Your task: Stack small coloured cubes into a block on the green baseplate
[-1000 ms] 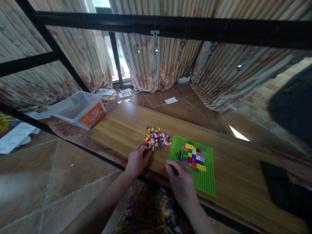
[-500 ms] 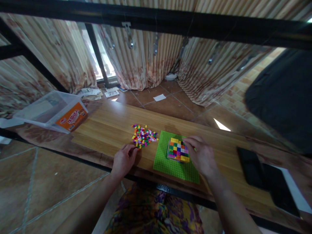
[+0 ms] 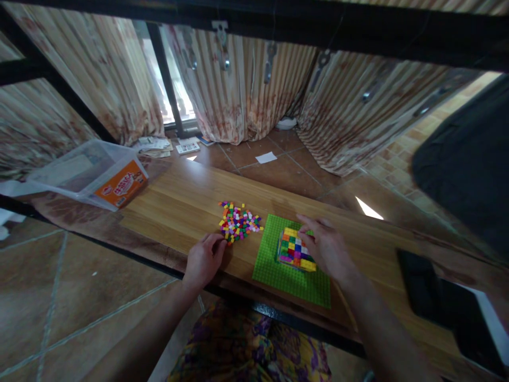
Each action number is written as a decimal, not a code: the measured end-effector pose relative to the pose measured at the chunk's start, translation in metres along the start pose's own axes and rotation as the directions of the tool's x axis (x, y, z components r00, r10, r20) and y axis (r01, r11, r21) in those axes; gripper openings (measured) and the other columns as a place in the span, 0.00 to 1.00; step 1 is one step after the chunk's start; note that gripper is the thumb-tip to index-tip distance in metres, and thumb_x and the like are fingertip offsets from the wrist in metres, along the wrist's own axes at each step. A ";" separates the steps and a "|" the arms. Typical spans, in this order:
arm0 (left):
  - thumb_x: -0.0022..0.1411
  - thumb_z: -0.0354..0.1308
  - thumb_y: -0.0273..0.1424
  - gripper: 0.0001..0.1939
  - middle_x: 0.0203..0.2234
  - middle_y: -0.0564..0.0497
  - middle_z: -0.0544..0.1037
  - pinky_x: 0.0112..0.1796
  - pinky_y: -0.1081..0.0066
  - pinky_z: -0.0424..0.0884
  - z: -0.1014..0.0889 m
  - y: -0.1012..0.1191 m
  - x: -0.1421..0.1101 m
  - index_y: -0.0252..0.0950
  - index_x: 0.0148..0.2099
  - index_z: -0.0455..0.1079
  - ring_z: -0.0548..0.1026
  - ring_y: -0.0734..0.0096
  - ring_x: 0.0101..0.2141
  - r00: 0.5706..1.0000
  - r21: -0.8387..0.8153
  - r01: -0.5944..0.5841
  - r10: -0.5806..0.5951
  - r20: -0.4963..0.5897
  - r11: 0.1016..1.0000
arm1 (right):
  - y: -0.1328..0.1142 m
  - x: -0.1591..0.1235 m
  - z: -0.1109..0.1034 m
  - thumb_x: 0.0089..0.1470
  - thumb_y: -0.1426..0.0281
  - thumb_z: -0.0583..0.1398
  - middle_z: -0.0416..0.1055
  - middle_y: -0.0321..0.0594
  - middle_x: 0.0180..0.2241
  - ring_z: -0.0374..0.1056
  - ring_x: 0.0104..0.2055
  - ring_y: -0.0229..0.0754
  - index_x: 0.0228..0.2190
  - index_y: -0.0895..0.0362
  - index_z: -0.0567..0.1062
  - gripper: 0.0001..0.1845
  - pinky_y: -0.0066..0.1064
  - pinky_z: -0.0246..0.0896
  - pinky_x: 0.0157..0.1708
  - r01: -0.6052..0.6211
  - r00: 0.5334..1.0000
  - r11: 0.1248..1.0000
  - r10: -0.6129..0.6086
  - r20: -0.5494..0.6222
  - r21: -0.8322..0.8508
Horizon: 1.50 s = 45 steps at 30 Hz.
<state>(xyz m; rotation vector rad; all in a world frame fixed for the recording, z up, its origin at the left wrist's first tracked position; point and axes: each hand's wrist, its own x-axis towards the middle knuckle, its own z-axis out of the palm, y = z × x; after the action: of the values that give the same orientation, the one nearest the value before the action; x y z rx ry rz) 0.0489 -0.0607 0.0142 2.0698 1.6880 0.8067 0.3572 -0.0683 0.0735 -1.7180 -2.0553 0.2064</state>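
Note:
A block built of many-coloured toy bricks, with a yellow edge at the back and front, stands on a green baseplate. My right hand is over its right side, with one finger stretched out and the fingers apart. Its fingertips are close to the top bricks; I cannot tell if they touch. At the near edge of a loose pile of small bricks, my left hand has its thumb and fingers pinched together. Whatever lies between those fingertips is too small to make out.
A clear plastic box with an orange label stands at the table's left end. On the right lie dark flat objects and a white sheet. Curtains hang behind the wooden table, and a black bar crosses above.
My right hand's fingers have spread from a pinch at the block's right back corner, one finger now extended. My left hand stays by the pile. The whole view has shifted slightly.

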 end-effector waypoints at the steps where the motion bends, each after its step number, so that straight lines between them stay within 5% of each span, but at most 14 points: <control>1: 0.66 0.50 0.36 0.11 0.36 0.48 0.79 0.39 0.69 0.71 0.000 0.000 0.000 0.38 0.40 0.72 0.77 0.66 0.37 1.000 0.000 0.004 -0.004 0.001 1.000 | 0.001 0.000 0.000 0.57 0.71 0.55 0.77 0.41 0.33 0.69 0.39 0.45 0.53 0.57 0.72 0.22 0.37 0.66 0.41 -0.003 1.000 1.000 0.003 -0.007 0.013; 7: 0.67 0.49 0.36 0.12 0.35 0.48 0.79 0.38 0.69 0.71 -0.001 0.002 -0.001 0.38 0.40 0.72 0.77 0.66 0.37 1.000 -0.002 0.008 -0.008 0.009 1.000 | 0.007 0.004 0.001 0.57 0.69 0.56 0.77 0.40 0.33 0.71 0.37 0.43 0.47 0.53 0.77 0.18 0.37 0.68 0.40 0.023 0.999 0.995 -0.020 -0.025 0.096; 19: 0.67 0.49 0.35 0.11 0.36 0.49 0.79 0.39 0.69 0.72 0.001 0.000 -0.001 0.39 0.40 0.72 0.77 0.66 0.37 1.000 -0.002 0.030 -0.030 0.008 1.000 | 0.016 0.029 -0.013 0.59 0.67 0.55 0.76 0.41 0.39 0.72 0.39 0.40 0.47 0.51 0.77 0.16 0.33 0.68 0.41 0.174 0.950 0.967 -0.214 0.227 0.185; 28: 0.67 0.49 0.35 0.11 0.37 0.48 0.79 0.40 0.68 0.72 0.001 -0.001 -0.001 0.39 0.41 0.72 0.77 0.66 0.38 0.999 -0.004 0.033 -0.033 0.024 0.999 | 0.015 0.030 -0.012 0.60 0.67 0.54 0.77 0.43 0.40 0.72 0.41 0.42 0.47 0.53 0.77 0.17 0.35 0.68 0.42 0.210 0.935 0.956 -0.258 0.245 0.206; 33: 0.66 0.50 0.35 0.11 0.37 0.48 0.79 0.40 0.68 0.73 -0.001 -0.002 0.001 0.39 0.40 0.72 0.77 0.65 0.38 1.000 -0.024 0.014 -0.013 0.019 1.000 | 0.019 0.021 -0.010 0.59 0.65 0.56 0.78 0.41 0.39 0.74 0.41 0.43 0.55 0.54 0.69 0.23 0.38 0.70 0.43 0.119 0.966 0.967 -0.165 0.199 0.224; 37: 0.66 0.50 0.35 0.10 0.35 0.49 0.79 0.41 0.68 0.73 -0.009 0.003 -0.002 0.39 0.39 0.72 0.77 0.66 0.38 1.000 -0.105 -0.009 0.010 0.012 0.994 | 0.029 0.001 -0.015 0.59 0.61 0.57 0.78 0.40 0.43 0.74 0.46 0.44 0.56 0.51 0.68 0.24 0.42 0.68 0.49 0.022 0.999 0.966 -0.012 -0.041 0.259; 42: 0.66 0.50 0.34 0.10 0.37 0.48 0.79 0.42 0.68 0.72 -0.009 0.033 -0.008 0.38 0.43 0.71 0.76 0.67 0.38 0.999 -0.198 -0.044 0.043 -0.011 0.979 | 0.043 -0.043 -0.008 0.59 0.56 0.56 0.78 0.46 0.44 0.74 0.47 0.48 0.46 0.56 0.76 0.21 0.41 0.68 0.50 -0.251 0.914 0.920 0.327 -0.239 0.301; 45: 0.66 0.50 0.34 0.12 0.38 0.47 0.78 0.41 0.68 0.73 0.007 0.062 -0.009 0.38 0.48 0.71 0.76 0.67 0.39 0.990 -0.310 -0.037 0.077 0.117 0.950 | 0.044 -0.073 0.009 0.57 0.54 0.57 0.78 0.47 0.45 0.74 0.47 0.49 0.43 0.57 0.78 0.22 0.42 0.68 0.49 -0.379 0.847 0.852 0.476 -0.234 0.360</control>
<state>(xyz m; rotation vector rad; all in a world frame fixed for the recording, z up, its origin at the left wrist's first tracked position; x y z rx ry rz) 0.0996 -0.0829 0.0437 1.9173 1.3445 0.8725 0.4018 -0.1275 0.0299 -1.8548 -1.3077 0.3416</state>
